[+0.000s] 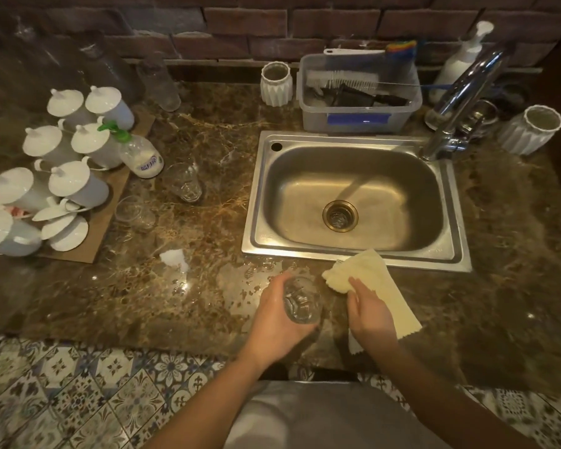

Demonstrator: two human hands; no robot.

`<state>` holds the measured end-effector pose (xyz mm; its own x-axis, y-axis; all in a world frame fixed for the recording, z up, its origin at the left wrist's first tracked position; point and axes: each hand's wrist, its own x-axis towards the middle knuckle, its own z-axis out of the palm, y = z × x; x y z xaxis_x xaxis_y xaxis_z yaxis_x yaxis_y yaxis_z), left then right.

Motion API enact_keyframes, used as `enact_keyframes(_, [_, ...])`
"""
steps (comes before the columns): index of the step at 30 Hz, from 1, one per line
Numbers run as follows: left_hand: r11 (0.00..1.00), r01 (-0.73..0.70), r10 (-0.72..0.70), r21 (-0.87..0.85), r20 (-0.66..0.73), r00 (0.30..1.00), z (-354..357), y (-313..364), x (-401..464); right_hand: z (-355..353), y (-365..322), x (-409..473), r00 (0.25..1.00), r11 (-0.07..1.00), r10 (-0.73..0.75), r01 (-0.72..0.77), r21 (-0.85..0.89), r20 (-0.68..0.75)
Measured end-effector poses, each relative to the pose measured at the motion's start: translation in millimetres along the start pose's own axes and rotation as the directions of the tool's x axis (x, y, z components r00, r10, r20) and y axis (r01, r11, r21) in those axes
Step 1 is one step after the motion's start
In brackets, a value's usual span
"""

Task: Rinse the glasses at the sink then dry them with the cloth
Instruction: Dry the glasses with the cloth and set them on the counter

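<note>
My left hand (pixel 274 314) grips a clear drinking glass (pixel 301 301) just in front of the steel sink (pixel 350 254), above the wet marble counter. My right hand (pixel 368 311) holds a pale yellow cloth (pixel 361 273) right beside the glass; the cloth drapes over and under the hand. Two more clear glasses stand on the counter to the left, one (pixel 184 183) by the soap bottle and one (pixel 134 212) nearer the cardboard. The sink basin holds nothing; its drain (pixel 340 216) is open. The chrome faucet (pixel 460 102) rises at the sink's back right.
White lidded mugs (pixel 68 157) crowd a cardboard sheet at the left, with a green-capped soap bottle (pixel 141 153). A plastic tub with brushes (pixel 358 95) stands behind the sink, flanked by white ribbed vases (pixel 276 84) (pixel 528 129). A small white scrap (pixel 174 257) lies on the counter.
</note>
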<state>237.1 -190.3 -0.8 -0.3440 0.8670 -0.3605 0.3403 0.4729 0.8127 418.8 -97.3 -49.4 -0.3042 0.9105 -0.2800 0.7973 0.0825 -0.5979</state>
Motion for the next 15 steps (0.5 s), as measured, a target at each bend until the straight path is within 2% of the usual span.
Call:
enact_keyframes(6, [0.979, -0.063, 0.066, 0.192, -0.01, 0.998, 10, 5, 5, -42, -17, -13, 0.996, 0.937, 0.091, -0.09, 0.338, 0.013])
enact_keyframes(10, [0.971, -0.102, 0.105, 0.214, -0.004, 0.994, 17, 20, 9, -58, -37, -28, 1.0, 0.866, 0.015, -0.022, 0.499, 0.018])
enact_keyframes(13, [0.971, -0.161, 0.161, 0.175, 0.012, 0.987, 18, 29, 12, -61, -46, -32, 0.987, 0.881, -0.111, 0.045, 0.471, 0.114])
enact_keyframes(15, [0.976, -0.174, 0.172, 0.128, 0.028, 0.985, 15, 32, 15, -55, -40, -33, 0.963, 0.939, -0.247, 0.21, 0.271, 0.109])
